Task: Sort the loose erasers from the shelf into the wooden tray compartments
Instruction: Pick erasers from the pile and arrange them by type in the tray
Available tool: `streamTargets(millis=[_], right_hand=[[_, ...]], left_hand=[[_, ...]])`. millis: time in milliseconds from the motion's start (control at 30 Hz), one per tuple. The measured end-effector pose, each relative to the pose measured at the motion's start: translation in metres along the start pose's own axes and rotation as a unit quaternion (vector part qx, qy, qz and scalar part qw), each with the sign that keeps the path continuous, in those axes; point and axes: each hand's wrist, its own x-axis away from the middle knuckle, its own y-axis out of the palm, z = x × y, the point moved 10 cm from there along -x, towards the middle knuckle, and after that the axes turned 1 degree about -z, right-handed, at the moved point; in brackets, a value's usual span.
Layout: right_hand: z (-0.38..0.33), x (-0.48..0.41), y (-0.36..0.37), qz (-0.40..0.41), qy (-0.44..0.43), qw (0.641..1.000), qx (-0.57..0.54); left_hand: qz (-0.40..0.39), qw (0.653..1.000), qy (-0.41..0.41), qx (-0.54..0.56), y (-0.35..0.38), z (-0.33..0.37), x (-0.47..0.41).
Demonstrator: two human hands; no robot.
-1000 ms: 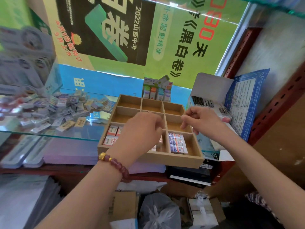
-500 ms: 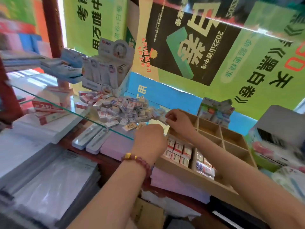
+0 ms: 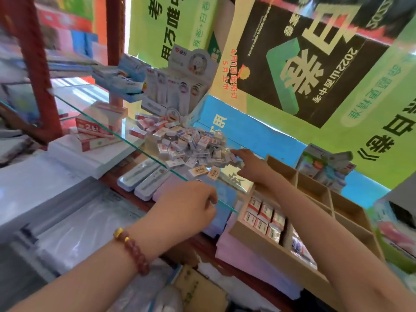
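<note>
The clear glass shelf [image 3: 96, 97] is smooth and glossy, tinted green along its front edge. The small rectangular erasers [image 3: 186, 145] heaped on it wear shiny printed wrappers. The pale compartmented wooden tray [image 3: 265, 248] looks matt and unvarnished. The red bead bracelet [image 3: 137, 255] gleams, polished. The green and black paper posters [image 3: 292, 64] are smooth and faintly glossy.

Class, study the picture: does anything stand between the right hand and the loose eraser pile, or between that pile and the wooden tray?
Nothing visible does. The right hand is at the edge of the eraser pile on the glass shelf. The wooden tray lies right beside it, its rear compartments uncovered.
</note>
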Motion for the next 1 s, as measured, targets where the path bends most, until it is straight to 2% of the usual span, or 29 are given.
streamTargets(millis=[167, 300, 400, 567, 867, 1000], right_hand=[[0.0, -0.001, -0.017, 0.113, -0.004, 0.983, -0.146], [0.006, 0.007, -0.022, 0.149, -0.001, 0.962, -0.227], [0.001, 0.007, -0.02, 0.137, -0.022, 0.965, -0.223], [0.002, 0.002, -0.007, 0.062, -0.015, 0.979, -0.195], [-0.002, 0.005, -0.009, 0.065, -0.023, 0.972, -0.223], [-0.001, 0.01, -0.014, 0.093, -0.009, 0.967, -0.238]], left_hand=[[0.019, 1.0, -0.004, 0.021, -0.009, -0.002, -0.001], [0.022, 0.999, -0.003, 0.026, -0.01, 0.001, -0.003], [0.017, 0.999, -0.004, 0.041, -0.007, 0.002, -0.005], [0.013, 0.997, -0.01, 0.077, -0.004, 0.0, -0.008], [0.014, 0.994, -0.014, 0.103, -0.006, -0.001, -0.009], [0.007, 0.994, -0.02, 0.104, -0.005, -0.003, -0.009]])
